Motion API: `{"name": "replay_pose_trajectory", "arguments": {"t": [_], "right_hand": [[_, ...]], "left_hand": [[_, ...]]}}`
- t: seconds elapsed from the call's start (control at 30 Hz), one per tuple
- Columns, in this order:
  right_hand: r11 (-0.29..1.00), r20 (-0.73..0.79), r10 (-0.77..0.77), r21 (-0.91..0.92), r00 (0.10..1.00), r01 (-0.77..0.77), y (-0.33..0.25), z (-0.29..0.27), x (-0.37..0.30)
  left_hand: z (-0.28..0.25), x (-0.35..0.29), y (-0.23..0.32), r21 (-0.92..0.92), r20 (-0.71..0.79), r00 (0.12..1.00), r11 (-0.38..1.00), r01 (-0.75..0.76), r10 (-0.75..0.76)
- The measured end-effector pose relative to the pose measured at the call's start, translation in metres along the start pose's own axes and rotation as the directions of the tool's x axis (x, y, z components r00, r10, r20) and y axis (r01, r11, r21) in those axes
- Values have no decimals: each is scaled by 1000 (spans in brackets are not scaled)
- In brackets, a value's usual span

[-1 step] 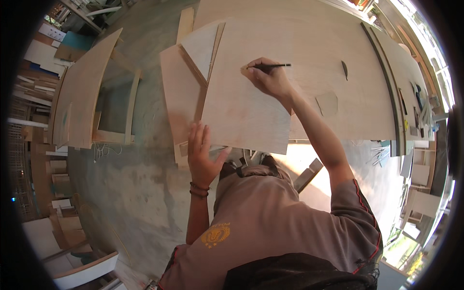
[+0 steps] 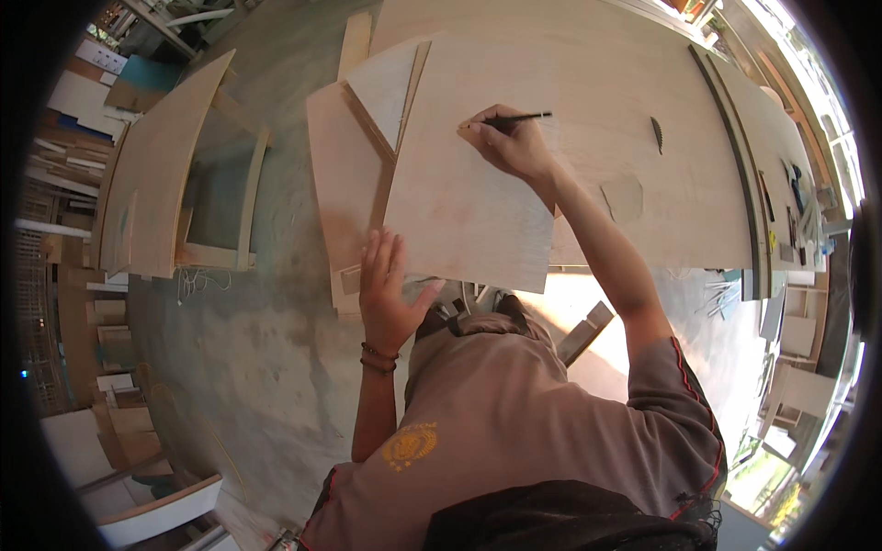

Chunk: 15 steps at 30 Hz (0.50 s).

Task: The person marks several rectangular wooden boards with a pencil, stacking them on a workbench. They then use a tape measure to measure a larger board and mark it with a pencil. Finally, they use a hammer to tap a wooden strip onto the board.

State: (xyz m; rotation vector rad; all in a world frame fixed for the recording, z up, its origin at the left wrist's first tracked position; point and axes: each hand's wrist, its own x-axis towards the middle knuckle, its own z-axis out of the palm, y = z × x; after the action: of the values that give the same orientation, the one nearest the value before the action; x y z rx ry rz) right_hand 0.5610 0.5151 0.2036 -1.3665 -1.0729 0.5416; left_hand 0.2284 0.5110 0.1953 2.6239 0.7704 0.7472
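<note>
Big plywood sheet (image 2: 661,184) covered the bench across the top, from 12 to 2 o'clock. On it lay a smaller plywood panel (image 2: 469,184), near centre, its lower corner hanging off toward 6 o'clock. Another board (image 2: 344,174) sat under the panel's left edge at about 11 o'clock, with a triangular offcut (image 2: 390,87) on top of it. A tall board (image 2: 156,184) leaned at 9 o'clock beside a wooden frame (image 2: 248,197). Concrete floor (image 2: 248,367) filled the lower left. Person's brown shirt (image 2: 524,422) took up 6 o'clock. Right hand (image 2: 510,142) was at 12 o'clock on the panel, fingers pinched narrow round a dark pencil (image 2: 519,118), tip end against the panel's top part. Left hand (image 2: 386,285) was just left of centre, flat, fingers spread wide, pressing the panel's lower left edge. Dark wristbands (image 2: 377,358) on the left wrist. Small dark comb-like thing (image 2: 657,135) lay on the sheet at 1 o'clock, well apart from the hands.
</note>
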Motion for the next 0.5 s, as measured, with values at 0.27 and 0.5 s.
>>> {"name": "replay_pose_trajectory", "arguments": {"t": [0.27,0.5], "right_hand": [[985,68,17,-175,998,-5,1,-1,10],[987,103,15,-161,995,2,-15,0,5]], "left_hand": [[8,8,16,152,83,996,988,-34,22],[10,8,13,142,108,994,990,-28,12]]}}
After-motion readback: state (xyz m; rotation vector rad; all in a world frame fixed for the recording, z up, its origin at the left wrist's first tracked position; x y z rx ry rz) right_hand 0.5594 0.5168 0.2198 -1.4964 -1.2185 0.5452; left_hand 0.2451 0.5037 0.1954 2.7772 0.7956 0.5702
